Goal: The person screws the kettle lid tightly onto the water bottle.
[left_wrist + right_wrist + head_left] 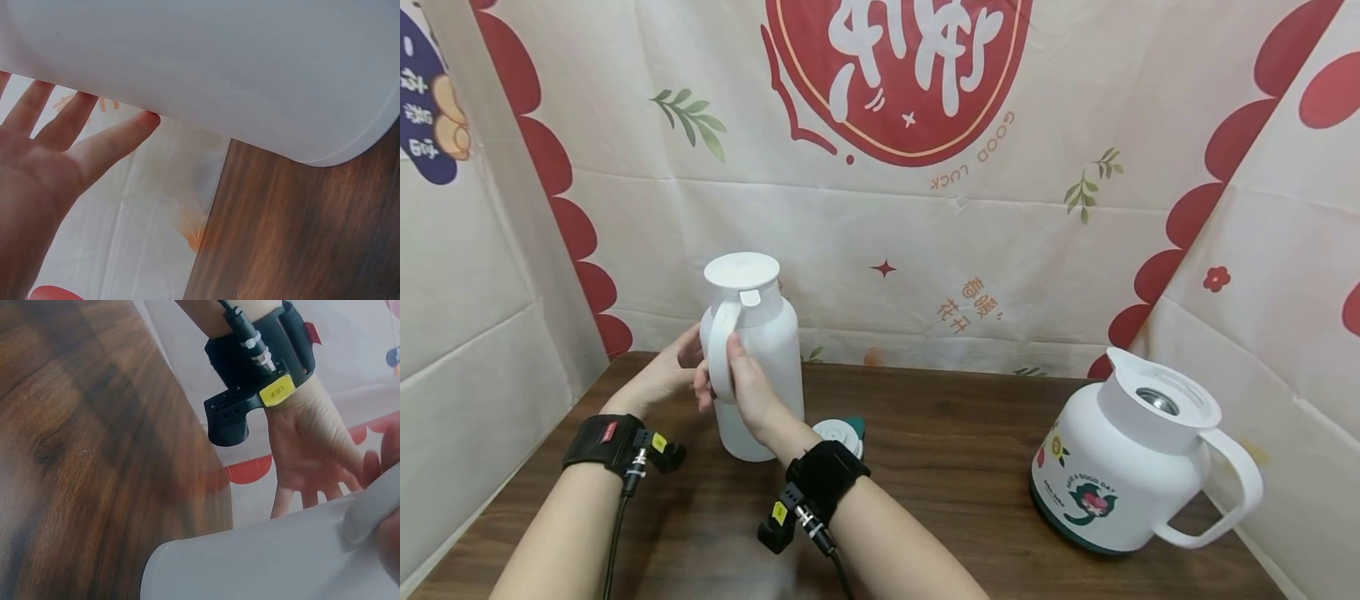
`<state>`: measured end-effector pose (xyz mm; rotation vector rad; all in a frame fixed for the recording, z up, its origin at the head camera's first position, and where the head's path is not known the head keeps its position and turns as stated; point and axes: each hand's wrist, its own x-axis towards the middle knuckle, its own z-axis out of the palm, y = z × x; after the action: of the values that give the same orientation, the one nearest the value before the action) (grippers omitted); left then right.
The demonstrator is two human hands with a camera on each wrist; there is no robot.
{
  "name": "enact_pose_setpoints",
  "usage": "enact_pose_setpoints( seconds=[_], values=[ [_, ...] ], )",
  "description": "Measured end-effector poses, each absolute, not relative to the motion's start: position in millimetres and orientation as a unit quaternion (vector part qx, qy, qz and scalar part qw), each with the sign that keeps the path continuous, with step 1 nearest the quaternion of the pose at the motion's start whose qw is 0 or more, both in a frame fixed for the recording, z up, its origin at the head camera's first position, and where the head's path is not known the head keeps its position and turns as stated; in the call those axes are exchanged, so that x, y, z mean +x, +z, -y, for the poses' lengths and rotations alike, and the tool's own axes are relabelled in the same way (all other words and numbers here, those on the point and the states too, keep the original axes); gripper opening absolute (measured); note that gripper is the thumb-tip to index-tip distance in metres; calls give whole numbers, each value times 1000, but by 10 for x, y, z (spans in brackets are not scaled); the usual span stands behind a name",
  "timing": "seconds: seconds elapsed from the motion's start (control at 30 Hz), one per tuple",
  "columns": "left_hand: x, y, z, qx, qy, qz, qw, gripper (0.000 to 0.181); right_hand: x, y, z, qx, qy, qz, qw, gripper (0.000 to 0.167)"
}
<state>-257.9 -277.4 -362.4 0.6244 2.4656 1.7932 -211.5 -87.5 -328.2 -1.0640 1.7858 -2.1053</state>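
A tall white thermos jug (778,358) with a flat white lid stands upright at the left of the wooden table. My right hand (752,392) grips its handle (720,354), the thumb lying along the outside. On the jug's far left side, my left hand (658,377) rests its spread, fairly straight fingers against the wall. The left wrist view shows those fingertips (150,119) meeting the smooth white body (219,69). In the right wrist view only part of the right hand (392,544) shows at the edge, beside the handle.
A squat white thermos jug (1112,467) with a green base and printed pictures stands at the right, its round top opening uncovered. Behind my right wrist lies a round white lid (838,432) with a green part. Patterned cloth (880,225) hangs behind the wooden table (940,467).
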Motion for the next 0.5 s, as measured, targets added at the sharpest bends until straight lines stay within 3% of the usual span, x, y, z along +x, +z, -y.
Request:
enact_pose_setpoints(
  seconds=[0.17, 0.5],
  values=[
    [-2562, -3614, 2771, 201, 567, -799, 4, 87, -2072, -3269, 802, -320, -681, -656, 48, 69],
    [-2464, -3630, 2739, 180, 534, -826, -4, 80, -2003, -3248, 441, -275, -626, -730, 25, 47]
  ],
)
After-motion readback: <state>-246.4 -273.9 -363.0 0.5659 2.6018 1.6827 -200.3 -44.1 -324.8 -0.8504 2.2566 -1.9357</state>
